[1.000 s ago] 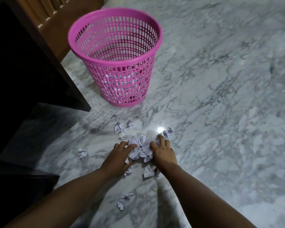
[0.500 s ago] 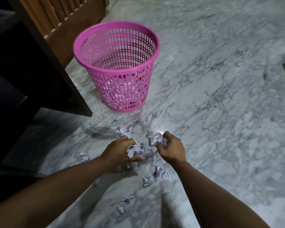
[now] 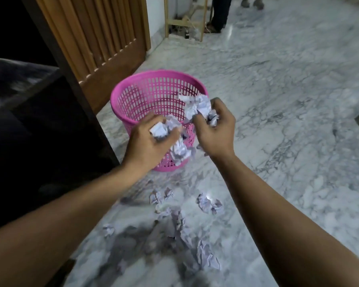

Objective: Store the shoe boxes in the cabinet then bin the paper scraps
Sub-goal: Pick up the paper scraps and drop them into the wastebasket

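The pink bin [image 3: 153, 104] stands upright on the marble floor [image 3: 278, 100], mouth up, beside a wooden slatted door [image 3: 104, 38]. Both hands are raised in front of it: the left hand [image 3: 149, 141] grips a wad of crumpled paper scraps [image 3: 174, 139], the right hand [image 3: 214, 129] clutches another wad [image 3: 197, 106]. About seven loose scraps [image 3: 207, 204] lie on the floor below the arms; blur makes the count unsure. No writing is readable on any of them

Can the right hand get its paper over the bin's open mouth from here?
Probably yes. The right hand holds crumpled paper right at the pink bin rim, and nothing lies between them.
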The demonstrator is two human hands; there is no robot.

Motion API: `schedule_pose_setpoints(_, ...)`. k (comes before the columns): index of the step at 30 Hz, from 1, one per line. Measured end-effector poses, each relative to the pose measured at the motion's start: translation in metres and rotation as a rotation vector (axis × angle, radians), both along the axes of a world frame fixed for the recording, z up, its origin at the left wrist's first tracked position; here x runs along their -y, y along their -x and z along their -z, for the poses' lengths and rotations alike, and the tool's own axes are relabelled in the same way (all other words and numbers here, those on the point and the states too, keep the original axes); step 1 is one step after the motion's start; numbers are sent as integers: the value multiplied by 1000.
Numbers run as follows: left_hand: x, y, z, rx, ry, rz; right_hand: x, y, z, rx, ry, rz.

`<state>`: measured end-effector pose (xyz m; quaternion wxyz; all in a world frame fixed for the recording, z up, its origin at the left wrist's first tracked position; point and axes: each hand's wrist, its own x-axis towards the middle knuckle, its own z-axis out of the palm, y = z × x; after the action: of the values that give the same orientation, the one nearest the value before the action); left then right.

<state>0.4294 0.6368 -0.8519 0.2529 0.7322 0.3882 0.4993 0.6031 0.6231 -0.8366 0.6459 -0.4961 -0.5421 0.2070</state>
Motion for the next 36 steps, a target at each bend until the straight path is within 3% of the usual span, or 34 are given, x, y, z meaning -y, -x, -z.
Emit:
schedule_pose_setpoints(3,-52,-4,-57,283,-75,-156,-41,6,-43,80,-95,29)
schedule_pose_setpoints(6,-105,-8,-87,383,-87,-264,-86,10,-63,214,50,65)
schedule_pose_setpoints(9,-149,-2,-83,58,82,-388,-131,9,-57,449,398,51)
schedule_pose_setpoints(11,-160,0,-65,-418,417,-362,-147,8,-49,589,630,-67)
schedule_pose_setpoints(13,-157,-2,-50,-792,626,-312,-155,8,-44,640,725,-147)
schedule_pose_setpoints(14,-156,-3,-45,-848,628,-308,-156,6,-44,651,712,-145)
schedule_pose_setpoints(17,-149,-5,-32,-705,453,-342,-148,-5,-41,492,519,-56)
schedule_pose_setpoints(21,-90,7,-8,-478,-78,-202,-106,-36,-12,170,191,243)
schedule_pose_setpoints(23,-43,20,20,-425,-240,-40,-77,-52,24,71,187,333)
schedule_pose_setpoints(24,-20,31,43,-419,-234,6,-61,-59,46,56,230,348)
schedule_pose_setpoints(27,35,77,141,-563,90,17,-7,-74,129,115,451,290)
schedule_pose_setpoints(31,92,152,248,-912,709,-329,60,-78,231,360,809,89)
schedule_pose_setpoints(33,112,167,269,-943,845,-388,80,-73,259,430,932,19)
schedule_pose_setpoints(36,133,145,279,-970,816,-233,97,-58,278,505,913,-78)
